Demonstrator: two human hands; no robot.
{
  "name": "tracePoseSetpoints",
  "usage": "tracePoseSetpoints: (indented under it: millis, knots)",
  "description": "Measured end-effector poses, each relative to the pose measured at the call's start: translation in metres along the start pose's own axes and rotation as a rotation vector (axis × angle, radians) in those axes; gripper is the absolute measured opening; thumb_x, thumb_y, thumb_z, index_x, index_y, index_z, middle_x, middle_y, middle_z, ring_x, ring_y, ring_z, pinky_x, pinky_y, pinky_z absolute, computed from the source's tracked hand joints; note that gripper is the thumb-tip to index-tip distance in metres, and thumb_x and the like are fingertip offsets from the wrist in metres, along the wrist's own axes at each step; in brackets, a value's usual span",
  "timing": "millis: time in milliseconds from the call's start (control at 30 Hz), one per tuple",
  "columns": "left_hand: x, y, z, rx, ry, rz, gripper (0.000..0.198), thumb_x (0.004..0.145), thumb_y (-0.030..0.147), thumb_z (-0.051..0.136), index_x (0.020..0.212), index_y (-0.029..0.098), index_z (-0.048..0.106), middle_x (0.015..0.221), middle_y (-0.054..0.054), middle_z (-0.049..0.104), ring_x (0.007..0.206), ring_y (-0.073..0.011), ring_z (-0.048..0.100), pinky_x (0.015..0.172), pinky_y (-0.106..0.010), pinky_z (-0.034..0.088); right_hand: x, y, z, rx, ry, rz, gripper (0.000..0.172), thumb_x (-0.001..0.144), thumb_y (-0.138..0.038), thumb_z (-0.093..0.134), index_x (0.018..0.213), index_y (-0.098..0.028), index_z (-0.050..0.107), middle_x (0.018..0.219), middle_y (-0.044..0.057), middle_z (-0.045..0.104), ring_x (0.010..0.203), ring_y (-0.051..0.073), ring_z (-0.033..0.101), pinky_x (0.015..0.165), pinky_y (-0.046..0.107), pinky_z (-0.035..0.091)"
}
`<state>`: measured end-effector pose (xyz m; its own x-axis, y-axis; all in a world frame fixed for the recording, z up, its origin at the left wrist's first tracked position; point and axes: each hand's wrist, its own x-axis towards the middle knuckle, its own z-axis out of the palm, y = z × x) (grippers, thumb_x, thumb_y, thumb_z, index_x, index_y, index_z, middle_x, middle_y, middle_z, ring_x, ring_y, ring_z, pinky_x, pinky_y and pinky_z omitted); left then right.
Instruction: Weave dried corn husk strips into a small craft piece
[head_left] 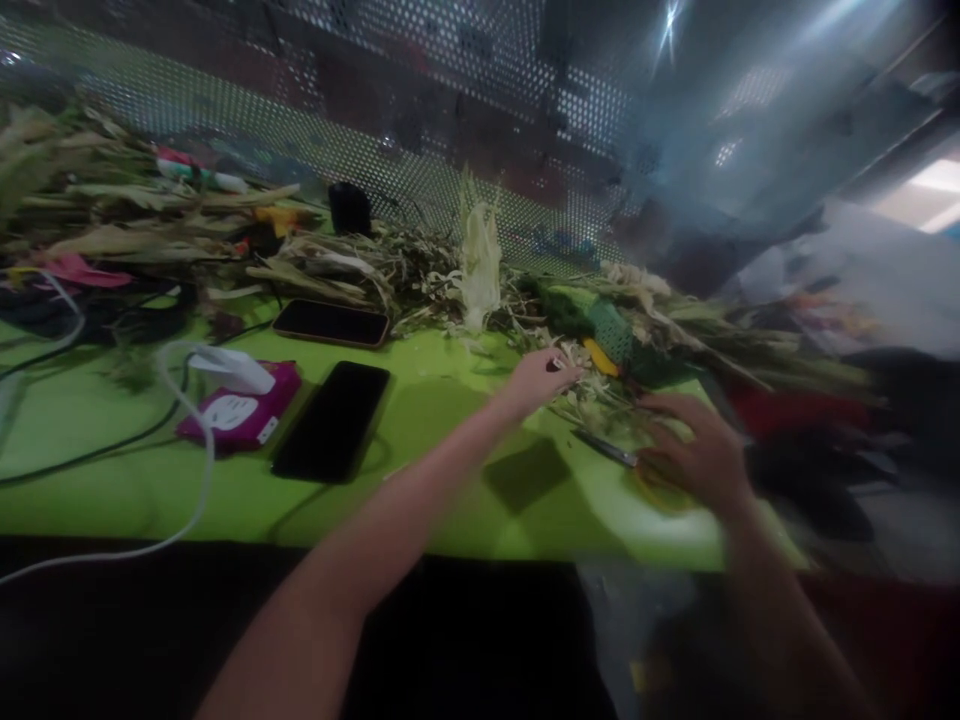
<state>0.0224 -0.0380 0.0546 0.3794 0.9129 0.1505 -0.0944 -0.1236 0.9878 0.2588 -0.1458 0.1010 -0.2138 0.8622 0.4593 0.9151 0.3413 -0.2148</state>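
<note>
My left hand (541, 378) reaches to a pile of dried plant scraps (589, 395) on the green table. Its fingers are curled together at the scraps, and what they hold, if anything, is too small to make out. Farther right, my right hand (701, 445) hovers over or touches the yellow handles of a pair of scissors (606, 447). Its fingers are stretched and somewhat apart, blurred by motion. The scissor blades point left, towards the scraps. Behind the scraps lie a green mesh piece (611, 330) and a yellow object (601, 358).
Two phones (334, 420) (330, 323) lie on the green tabletop (427, 440) at left, beside a purple tissue pack (244, 405). A white cable (206, 470) crosses the front edge. Dried husks (322, 265) and a pale upright husk (480, 260) line the back before a perforated metal panel (420, 190).
</note>
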Motion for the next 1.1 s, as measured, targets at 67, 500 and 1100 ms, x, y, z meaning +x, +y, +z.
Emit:
tracePoseSetpoints:
  millis: [67, 500, 1100]
  knots:
    - [-0.001, 0.002, 0.001, 0.010, -0.010, -0.009, 0.028, 0.075, 0.040, 0.065, 0.068, 0.016, 0.053, 0.059, 0.004, 0.049, 0.057, -0.0091, 0.042, 0.057, -0.023, 0.030, 0.017, -0.026, 0.013, 0.036, 0.101, -0.075, 0.018, 0.088, -0.035, 0.064, 0.101, -0.025, 0.071, 0.106, 0.007, 0.071, 0.103, 0.025, 0.064, 0.093, 0.042, 0.050]
    - [0.002, -0.004, -0.005, -0.144, -0.009, -0.085, 0.031, 0.074, 0.043, 0.066, 0.068, 0.017, 0.051, 0.057, 0.004, 0.050, 0.052, -0.0072, 0.041, 0.055, -0.023, 0.034, 0.042, -0.046, 0.055, 0.077, 0.170, -0.203, 0.006, 0.089, -0.025, 0.058, 0.087, -0.024, 0.063, 0.099, 0.006, 0.069, 0.097, 0.024, 0.063, 0.088, 0.042, 0.049]
    - [0.003, -0.003, -0.003, -0.149, -0.058, -0.016, 0.025, 0.079, 0.037, 0.065, 0.089, 0.015, 0.058, 0.077, 0.000, 0.058, 0.067, -0.0094, 0.050, 0.065, -0.023, 0.041, 0.062, -0.037, 0.081, 0.472, 0.203, 0.204, 0.016, 0.082, -0.035, 0.064, 0.080, -0.020, 0.069, 0.072, 0.000, 0.068, 0.064, 0.016, 0.059, 0.063, 0.029, 0.048]
